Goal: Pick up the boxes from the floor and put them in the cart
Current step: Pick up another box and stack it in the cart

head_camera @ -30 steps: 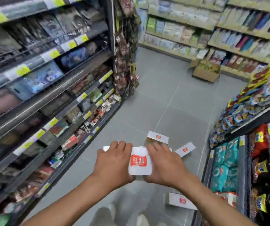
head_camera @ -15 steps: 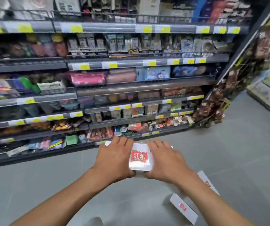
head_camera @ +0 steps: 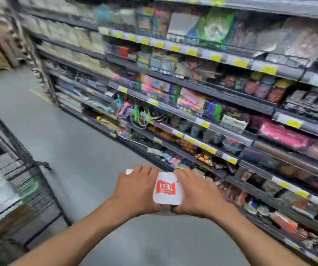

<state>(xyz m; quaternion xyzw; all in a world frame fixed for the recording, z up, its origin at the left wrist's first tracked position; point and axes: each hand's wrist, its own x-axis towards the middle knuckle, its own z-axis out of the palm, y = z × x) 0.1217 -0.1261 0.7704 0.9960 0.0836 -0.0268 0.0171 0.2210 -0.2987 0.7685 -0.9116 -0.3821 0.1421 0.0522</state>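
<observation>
Grey shop floor (head_camera: 81,143) runs between stocked shelving (head_camera: 202,116) on the right and a black wire cart (head_camera: 18,169) at the left edge; most of the scene is smeared by motion blur.

Both hands are clamped on a white box (head_camera: 166,189) with a red logo panel. The left hand (head_camera: 137,192) presses one side and the right hand (head_camera: 196,192) the other, fingers laid over the top and thumbs tucked beneath. A white corner shows just past the left fingers, so the load may be more than one box, though the hands hide the rest. It is held out in front of the body, clear of the floor, near the lower shelves on the right and well apart from the cart.

The step in hand looks like the carry: the box is off the floor and not yet in the cart. The next move likely calls for swinging the load left, lifting it over the cart's wire rim and lowering it inside before the hands let go. The cart already holds pale goods, too blurred to name, so a free spot would have to be found. An even squeeze matters if several boxes are stacked.
</observation>
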